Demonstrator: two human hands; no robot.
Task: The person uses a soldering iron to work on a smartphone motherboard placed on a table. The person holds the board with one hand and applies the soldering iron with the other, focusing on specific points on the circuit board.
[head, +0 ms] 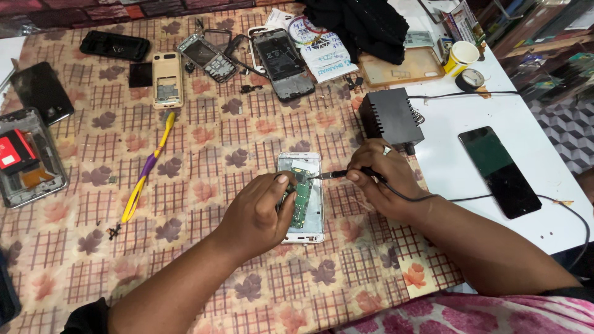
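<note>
Phone (301, 196) half hidden | left hand (260, 213) grip clamps it | right hand (383, 176) grip pinches iron (334, 175)

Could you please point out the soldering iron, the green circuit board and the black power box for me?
soldering iron (337, 175), head view, on its dark shaft.
green circuit board (302, 201), head view, board's middle.
black power box (390, 115), head view, top face.

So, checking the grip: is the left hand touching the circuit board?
Touching. The head view shows the left hand with fingers pressed on the green circuit board.
</note>
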